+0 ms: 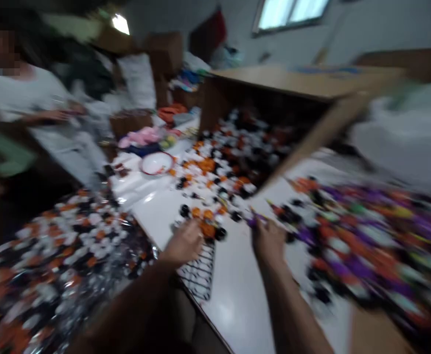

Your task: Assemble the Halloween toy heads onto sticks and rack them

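Head view, heavily blurred: a long white bench (233, 309) runs up the middle, and a cardboard box (303, 83) lies tipped on its side at 2 o'clock. From its open mouth, a heap of small black, white and orange pieces (215, 172) spreads toward the centre. A wide spread of similar pieces (53, 255) fills 8 o'clock, while a mound with purple among the orange (362, 241) fills 3 o'clock. A co-worker in a pale shirt (27, 98) stands at 10 o'clock, and a white bowl (157, 163) sits at 11 o'clock.

The left hand (182, 243) is at 7 o'clock, just above a black-and-white grid strip (200, 270), beside a few black and orange pieces. Its fingers are loosely curled, and the blur hides whether they hold anything. The right hand (269, 241), at 5 o'clock, has its fingers pinched closed on what seems to be a small purple piece (254, 220).

The pieces look light, stiff and easily scattered, so a fingertip pinch on a piece's edge seems the surest hold.
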`<state>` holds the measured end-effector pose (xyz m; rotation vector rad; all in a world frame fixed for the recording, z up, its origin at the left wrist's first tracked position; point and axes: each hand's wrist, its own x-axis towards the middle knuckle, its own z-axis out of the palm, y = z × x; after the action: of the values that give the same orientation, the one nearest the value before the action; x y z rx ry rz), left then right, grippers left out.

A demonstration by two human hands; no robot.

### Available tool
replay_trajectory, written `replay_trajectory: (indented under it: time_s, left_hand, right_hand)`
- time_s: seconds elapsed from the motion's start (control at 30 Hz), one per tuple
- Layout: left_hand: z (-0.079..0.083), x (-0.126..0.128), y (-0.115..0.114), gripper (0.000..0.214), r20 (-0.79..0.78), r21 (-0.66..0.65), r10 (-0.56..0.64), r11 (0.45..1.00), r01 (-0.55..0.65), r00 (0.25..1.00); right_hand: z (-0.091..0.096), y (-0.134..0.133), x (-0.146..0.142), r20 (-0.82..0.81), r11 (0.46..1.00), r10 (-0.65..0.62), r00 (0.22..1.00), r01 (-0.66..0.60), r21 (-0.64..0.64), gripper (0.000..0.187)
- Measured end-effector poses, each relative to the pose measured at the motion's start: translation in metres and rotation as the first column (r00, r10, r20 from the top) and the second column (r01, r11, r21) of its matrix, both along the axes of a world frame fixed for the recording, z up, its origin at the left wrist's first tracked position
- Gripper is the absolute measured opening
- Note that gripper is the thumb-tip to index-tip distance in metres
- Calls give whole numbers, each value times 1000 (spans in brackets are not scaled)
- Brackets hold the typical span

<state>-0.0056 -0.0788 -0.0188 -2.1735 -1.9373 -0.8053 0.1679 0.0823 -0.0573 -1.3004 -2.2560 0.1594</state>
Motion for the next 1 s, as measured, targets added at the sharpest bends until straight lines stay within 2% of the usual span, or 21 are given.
replay_trajectory:
  time_s: [0.03,0.1,0.17,0.23,0.3,0.4,0.5,0.57,0.63,0.7,0.73,0.8,0.83,0.93,1.0]
  left_hand:
    - [-2,-2,0,21,15,25,27,999,-27,1000]
    - [-7,-9,4,24,43,34,32,999,-33,999]
    - [-11,-13,6,25,48,35,15,999,-17,999]
    - [-12,-14,4,23,51,40,12,999,-14,999]
    - [-11,-13,2,21,62,42,24,999,-27,998]
    - [-10,-12,0,20,80,33,32,999,-34,996]
    - [-8,-13,1,17,93,28,18,999,-21,996]
    - [-7,-14,2,16,98,19,14,1000,-16,995]
    - [-6,-15,3,17,103,3,21,1000,-22,994]
    - [-5,-14,3,18,109,-15,34,999,-32,993]
    - [-5,-14,3,19,114,-24,40,999,-37,993]
    - [-4,-15,4,20,124,-39,46,998,-41,991]
    - [-4,-15,5,20,127,-44,49,998,-44,991]
    - [-3,-16,5,18,127,-61,61,997,-54,990]
    - [-2,-17,5,17,120,-70,62,996,-54,991]
  right_hand:
    - [-7,-2,27,69,998,-54,996,55,-18,31]
    - [-17,-11,63,183,997,-42,982,53,-55,38]
    - [-20,-18,80,182,994,1,983,19,-106,41]
    - [-13,-20,87,112,991,1,994,14,-133,40]
    - [-1,-15,87,68,988,-57,996,66,-142,38]
    - [17,5,72,203,965,-125,971,167,-202,37]
    - [23,33,42,348,933,-96,933,206,-294,32]
    - [25,48,25,370,913,-89,925,225,-341,29]
    - [31,51,20,390,895,-94,916,250,-370,29]
    - [43,38,28,321,918,-113,940,223,-329,33]
    - [49,26,35,234,941,-121,965,186,-281,34]
    - [57,-9,53,-49,986,-68,997,59,-158,30]
    - [57,-28,60,-180,992,-35,983,11,-129,26]
    - [37,-83,70,-409,974,40,912,-127,-188,22]
    - [16,-107,68,-418,949,-1,908,-131,-288,22]
